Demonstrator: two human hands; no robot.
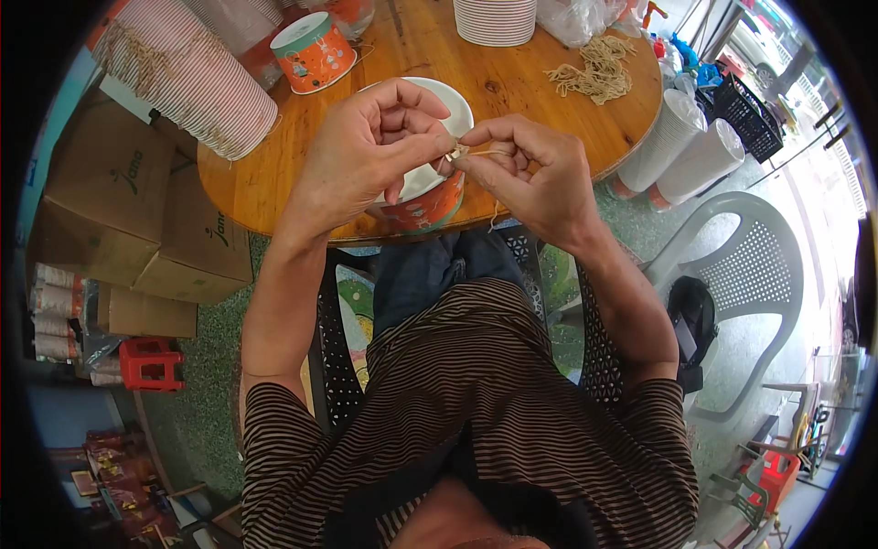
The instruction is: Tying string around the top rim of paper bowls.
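Above an orange paper bucket (pixel 422 212) with a white inside, my two hands meet at the fingertips. My left hand (pixel 361 151) is closed in a pinch on a small shiny metal-looking piece at the end of a thin beige cord (pixel 490 153). From the other side, my right hand (pixel 541 174) pinches the same cord close to that piece. A loose tail of cord hangs below my right hand. The fingertips partly hide the metal-looking piece. The bucket stands at the table's near edge, partly behind my left hand.
On the round wooden table (pixel 512 78) are another orange bucket (pixel 318 64), a tall leaning bucket stack (pixel 197 87), a white stack (pixel 495 23) and a heap of beige cords (pixel 599 69). Cardboard boxes (pixel 110 183) stand left; a grey plastic chair (pixel 745 265) stands right.
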